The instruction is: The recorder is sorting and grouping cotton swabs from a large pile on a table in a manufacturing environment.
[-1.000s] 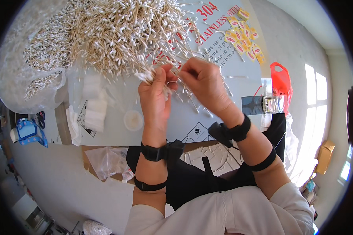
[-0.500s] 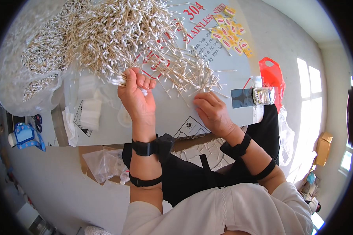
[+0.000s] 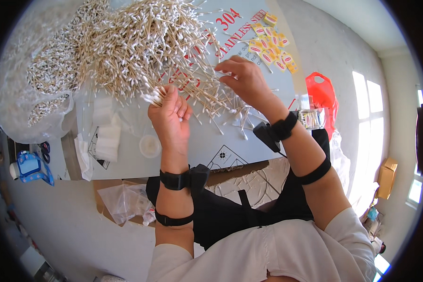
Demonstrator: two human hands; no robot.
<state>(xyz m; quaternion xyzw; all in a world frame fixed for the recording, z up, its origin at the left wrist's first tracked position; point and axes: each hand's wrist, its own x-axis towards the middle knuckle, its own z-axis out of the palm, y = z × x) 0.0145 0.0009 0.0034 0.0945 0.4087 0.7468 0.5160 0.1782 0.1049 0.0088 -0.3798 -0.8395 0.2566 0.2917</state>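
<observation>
My left hand (image 3: 173, 113) is closed around a bundle of cotton swabs (image 3: 152, 97), whose white tips stick out beyond the thumb toward the left. Just past it rises a large heap of cotton swabs (image 3: 141, 42) with pale sticks and white ends. To the right of that hand, loose cotton swabs (image 3: 207, 99) lie scattered across the tabletop. Over their far side hovers my right hand (image 3: 249, 83), thumb and fingers apart, with nothing visible between them.
A clear plastic bag (image 3: 47, 108) full of swabs lies at the left. Small yellow packets (image 3: 272, 46) are spread at the far right, near a red plastic bag (image 3: 322, 94). White pads (image 3: 107, 141) and a small round lid (image 3: 149, 146) rest on the grey table (image 3: 183, 157).
My right hand has moved away from me over the loose swabs, and its fingers have parted. My left hand, still around its bundle, has shifted slightly right and nearer.
</observation>
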